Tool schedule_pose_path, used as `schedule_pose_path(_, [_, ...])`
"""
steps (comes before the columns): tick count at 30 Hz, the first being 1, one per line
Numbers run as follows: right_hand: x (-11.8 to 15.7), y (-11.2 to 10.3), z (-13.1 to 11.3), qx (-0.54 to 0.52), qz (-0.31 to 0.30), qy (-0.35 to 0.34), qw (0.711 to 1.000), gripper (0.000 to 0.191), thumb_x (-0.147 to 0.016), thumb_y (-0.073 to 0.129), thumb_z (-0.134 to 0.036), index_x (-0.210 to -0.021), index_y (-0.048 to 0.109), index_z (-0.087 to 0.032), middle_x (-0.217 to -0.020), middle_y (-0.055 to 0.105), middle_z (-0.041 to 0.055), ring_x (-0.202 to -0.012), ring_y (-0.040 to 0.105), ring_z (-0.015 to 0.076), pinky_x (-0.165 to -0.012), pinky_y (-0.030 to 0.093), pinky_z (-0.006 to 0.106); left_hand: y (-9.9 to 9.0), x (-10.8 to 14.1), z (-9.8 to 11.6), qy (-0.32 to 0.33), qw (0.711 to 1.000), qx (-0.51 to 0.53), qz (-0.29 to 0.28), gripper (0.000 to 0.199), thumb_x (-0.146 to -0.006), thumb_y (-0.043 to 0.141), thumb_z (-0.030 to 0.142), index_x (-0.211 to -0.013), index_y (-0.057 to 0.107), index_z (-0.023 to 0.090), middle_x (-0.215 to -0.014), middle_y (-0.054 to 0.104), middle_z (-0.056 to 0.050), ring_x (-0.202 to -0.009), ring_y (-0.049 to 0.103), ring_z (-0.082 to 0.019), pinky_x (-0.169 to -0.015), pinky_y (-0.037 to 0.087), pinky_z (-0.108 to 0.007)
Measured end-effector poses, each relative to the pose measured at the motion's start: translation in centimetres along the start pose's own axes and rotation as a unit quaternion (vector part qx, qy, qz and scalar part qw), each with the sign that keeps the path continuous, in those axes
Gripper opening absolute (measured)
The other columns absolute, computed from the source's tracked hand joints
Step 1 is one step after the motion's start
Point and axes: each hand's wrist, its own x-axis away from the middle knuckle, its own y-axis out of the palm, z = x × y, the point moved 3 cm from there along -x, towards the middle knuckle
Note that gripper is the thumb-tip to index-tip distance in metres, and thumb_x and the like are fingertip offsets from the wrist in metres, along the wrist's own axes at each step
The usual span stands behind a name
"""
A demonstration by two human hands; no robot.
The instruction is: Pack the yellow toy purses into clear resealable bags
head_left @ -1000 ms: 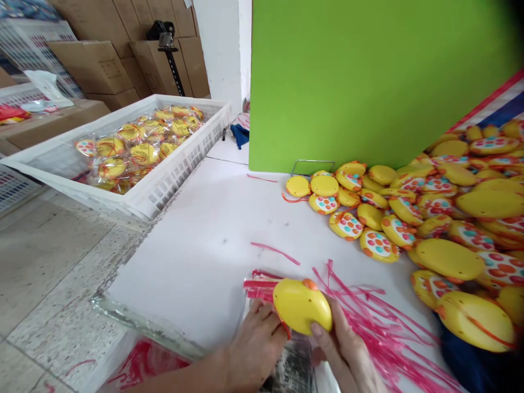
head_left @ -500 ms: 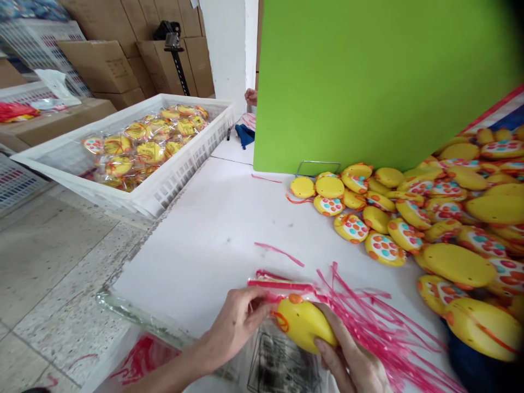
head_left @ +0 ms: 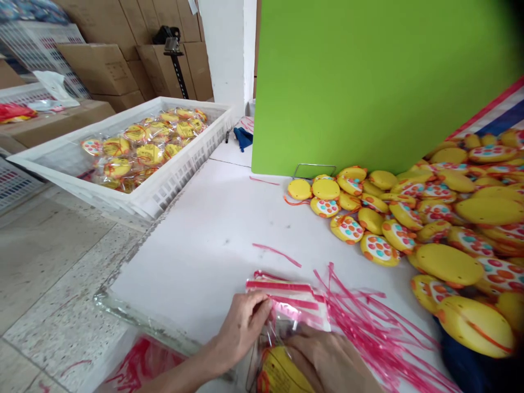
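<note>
My left hand (head_left: 245, 319) is closed in a pinch on the top edge of a clear plastic bag (head_left: 273, 331) with a pink strip. A rounded yellow duck-like toy (head_left: 282, 372) lies in that bag near the bottom edge of the view, with dark print showing over it. My right hand (head_left: 323, 355) curls over the toy from the right, and its fingertips are partly hidden. Just beyond my hands lies a stack of flat clear bags (head_left: 282, 287) with pink-red edges. Thin pink strips (head_left: 364, 322) are heaped right of the stack.
Many yellow toys with spotted white patches (head_left: 380, 248) are piled at right. A green board (head_left: 360, 82) stands upright behind them on the white table (head_left: 196, 234). At left, a white crate (head_left: 143, 199) holds bagged toys. Cardboard boxes (head_left: 98, 68) stand farther back.
The yellow toy has gone down into the clear bag, with my right hand following it toward the bottom of the view. The other person's hand beside the green board is out of sight.
</note>
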Motion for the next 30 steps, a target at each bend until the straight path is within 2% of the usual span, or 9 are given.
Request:
schedule_pose_path(5, [-0.6,0.7,0.4,0.061,0.112,0.035,0.991,0.035,-0.097,0.035,-0.037,-0.085,0.065,-0.024,-0.075,0.067,0.0026,-0.063,0.067,0.0170,-0.050,0.048,0.024,0.3,-0.1,-0.7,-0.056,0.987,0.148,-0.025,0.039,-0.089,0.048,0.046,-0.070,0.055,0.013,-0.062,0.055,-0.001,-0.057,0.051,-0.013,-0.053,0.038,-0.022])
schedule_pose_path(10, [-2.6,1.1,-0.2,-0.002,0.134,0.073,0.988,0.024,-0.092,0.044,-0.030,-0.078,0.062,-0.023,-0.068,0.066,-0.0006,-0.058,0.064,0.0150,-0.052,0.046,0.024,0.3,0.0,-0.1,-0.046,0.984,0.171,-0.015,0.036,-0.087,0.054,0.046,-0.075,0.059,0.012,-0.071,0.060,-0.004,-0.065,0.056,-0.014,-0.061,0.043,-0.023])
schedule_pose_path(14, [-2.8,-0.7,2.0,-0.076,0.199,0.110,0.971,0.022,-0.092,0.047,-0.031,-0.081,0.063,-0.022,-0.071,0.069,-0.0011,-0.056,0.062,0.0121,-0.054,0.047,0.021,0.4,0.2,-0.4,-0.085,0.969,0.230,-0.030,0.042,-0.084,0.055,0.053,-0.075,0.057,0.013,-0.068,0.062,-0.005,-0.062,0.060,-0.016,-0.057,0.047,-0.025])
schedule_pose_path(17, [-1.5,-3.3,4.2,0.045,0.299,0.164,0.939,0.029,-0.093,0.046,-0.040,-0.084,0.065,-0.021,-0.075,0.070,0.0017,-0.058,0.063,0.0135,-0.052,0.045,0.022,0.3,0.4,-0.9,-0.112,0.961,0.247,-0.044,0.044,-0.081,0.058,0.056,-0.075,0.058,0.012,-0.071,0.065,-0.008,-0.065,0.064,-0.019,-0.056,0.048,-0.026])
schedule_pose_path(19, [-0.8,-4.2,4.3,0.124,0.329,0.148,0.924,0.029,-0.094,0.044,-0.040,-0.087,0.066,-0.021,-0.082,0.070,0.0023,-0.064,0.065,0.0142,-0.054,0.044,0.023,0.3,0.4,-0.8,-0.119,0.961,0.242,-0.062,0.044,-0.080,0.059,0.055,-0.077,0.060,0.012,-0.075,0.067,-0.009,-0.069,0.065,-0.020,-0.059,0.048,-0.026])
schedule_pose_path(21, [-0.9,-3.8,3.3,0.123,0.308,0.087,0.939,0.025,-0.095,0.045,-0.034,-0.091,0.066,-0.022,-0.087,0.070,0.0016,-0.070,0.066,0.0130,-0.059,0.046,0.021,0.1,0.4,-0.4,-0.114,0.963,0.231,-0.081,0.042,-0.081,0.058,0.053,-0.077,0.062,0.011,-0.077,0.068,-0.010,-0.073,0.065,-0.020,-0.064,0.049,-0.028])
schedule_pose_path(24, [-2.0,-1.5,0.8,0.057,0.219,0.003,0.974,0.025,-0.096,0.042,-0.026,-0.090,0.066,-0.023,-0.083,0.068,0.0001,-0.067,0.065,0.0106,-0.057,0.046,0.018,-0.1,0.2,0.3,-0.092,0.965,0.228,-0.097,0.037,-0.085,0.055,0.046,-0.074,0.062,0.011,-0.073,0.065,-0.008,-0.074,0.062,-0.020,-0.071,0.048,-0.030])
schedule_pose_path(27, [-3.3,0.2,-1.0,0.033,0.180,-0.006,0.983,0.031,-0.097,0.035,-0.022,-0.084,0.064,-0.023,-0.075,0.066,0.0001,-0.063,0.063,0.0118,-0.053,0.045,0.020,-0.1,0.2,0.6,-0.074,0.967,0.224,-0.095,0.029,-0.087,0.051,0.035,-0.071,0.059,0.012,-0.066,0.059,-0.003,-0.067,0.056,-0.017,-0.066,0.044,-0.027])
schedule_pose_path(30, [-3.8,0.5,-1.8,0.052,0.172,-0.018,0.984,0.029,-0.093,0.035,-0.014,-0.082,0.061,-0.022,-0.073,0.065,0.0013,-0.061,0.061,0.0131,-0.053,0.043,0.021,0.2,0.1,0.3,-0.058,0.976,0.194,-0.081,0.022,-0.084,0.048,0.024,-0.064,0.051,0.014,-0.061,0.046,0.002,-0.060,0.044,-0.012,-0.057,0.035,-0.023])
